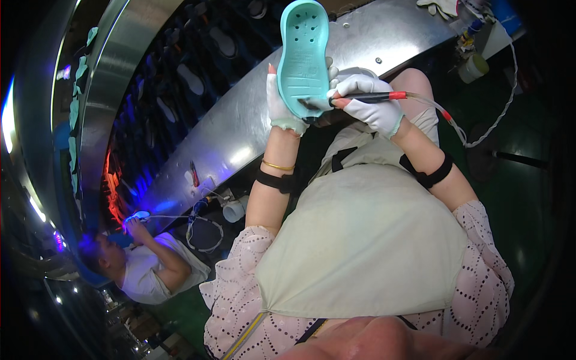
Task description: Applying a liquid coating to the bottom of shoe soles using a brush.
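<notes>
My left hand (pixel 278 107), in a white fingertip-less glove, holds up a turquoise shoe sole (pixel 302 57) from below and along its edges. The sole has small holes toward its far end and raised ribs toward the near end. In my right hand (pixel 373 113), gloved the same way, is a black-handled brush (pixel 367 96) gripped like a pen. Its bristles rest on the near end of the sole. A thin hose runs from the red-banded end of the handle off to the right.
A shiny metal bench (pixel 210 144) curves beneath the sole. Dark racks beyond it carry several pale soles (pixel 191 79). White gloves (pixel 441 6) and a yellowish jar (pixel 474 68) are at the far right. A co-worker (pixel 159 267) sits at the left, near a white cup (pixel 235 210).
</notes>
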`<action>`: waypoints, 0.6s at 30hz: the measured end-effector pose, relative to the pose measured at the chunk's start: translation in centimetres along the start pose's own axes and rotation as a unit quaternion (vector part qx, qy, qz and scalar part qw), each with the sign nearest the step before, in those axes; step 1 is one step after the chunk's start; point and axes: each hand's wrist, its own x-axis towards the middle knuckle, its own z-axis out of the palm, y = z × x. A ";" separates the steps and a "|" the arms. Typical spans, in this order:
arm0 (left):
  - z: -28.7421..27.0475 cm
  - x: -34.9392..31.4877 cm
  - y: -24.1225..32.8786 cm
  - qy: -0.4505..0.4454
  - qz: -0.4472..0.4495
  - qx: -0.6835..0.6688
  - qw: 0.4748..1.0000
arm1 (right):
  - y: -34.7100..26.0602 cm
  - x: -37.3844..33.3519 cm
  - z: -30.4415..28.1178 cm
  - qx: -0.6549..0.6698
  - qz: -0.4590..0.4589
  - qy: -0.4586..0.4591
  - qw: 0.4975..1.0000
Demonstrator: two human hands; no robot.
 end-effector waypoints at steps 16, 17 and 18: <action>-0.1 0.7 2.6 0.259 -0.084 0.232 0.934 | -1.2 1.5 -1.1 -0.100 0.015 -0.134 0.986; -0.2 0.7 2.5 0.277 -0.050 0.255 0.925 | -1.4 1.8 -1.1 -0.108 0.024 -0.154 0.982; -0.2 0.7 2.6 0.282 -0.069 0.283 0.914 | -1.6 2.0 -1.2 -0.120 0.038 -0.170 0.977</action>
